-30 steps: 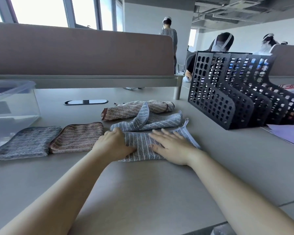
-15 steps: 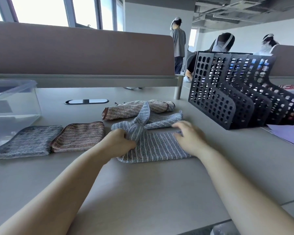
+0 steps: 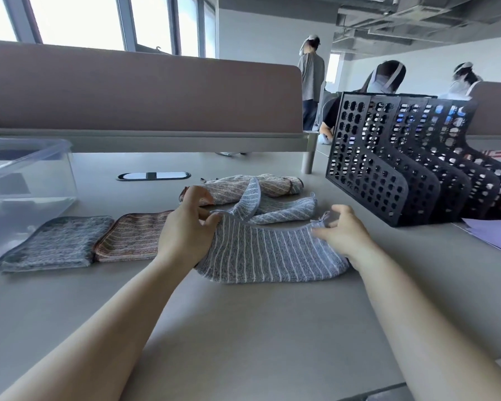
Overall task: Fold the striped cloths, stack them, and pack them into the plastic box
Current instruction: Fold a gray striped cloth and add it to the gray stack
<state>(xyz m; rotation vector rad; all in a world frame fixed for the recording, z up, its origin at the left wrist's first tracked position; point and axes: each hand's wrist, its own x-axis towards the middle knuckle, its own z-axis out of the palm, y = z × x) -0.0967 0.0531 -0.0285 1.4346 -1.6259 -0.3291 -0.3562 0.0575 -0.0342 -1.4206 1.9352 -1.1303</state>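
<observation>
1. Spanning the whole foreground, one grey desk (image 3: 258, 328) carries everything else.
2. One brown divider (image 3: 142, 94) runs along the desk's far edge, with windows above it.
3. One black perforated rack (image 3: 388, 183) stands at the right rear; its slots overlap too much to count surely.
4. Three people are in the background beyond the rack, one standing and two seated.
5. One clear plastic box (image 3: 41, 180) sits at the far left, open on top, with no cloth showing inside.
6. Five striped cloths lie on the desk, all outside the box:
   - Two are folded and lie flat side by side, touching, just right of the box: the grey square (image 3: 55, 244) and the brown square (image 3: 130, 238).
   - One blue cloth (image 3: 266, 256) lies in the centre between both hands, its near part on the desk and its far edge raised a little.
   - Two are unfolded and bunched just behind it: the loose blue cloth (image 3: 284, 211) and, farther back, the loose brown cloth (image 3: 269, 183), the blue one draped partly over the brown.
7. Two bare hands are at work. The left hand (image 3: 185, 230) pinches the blue cloth's far left corner between thumb and fingers. The right hand (image 3: 342, 233) pinches its far right corner, by a small loop.
8. One purple sheet (image 3: 492, 233) lies at the right edge, near the rack.
9. One oval cable port (image 3: 154, 175) is set into the desk behind the cloths.
</observation>
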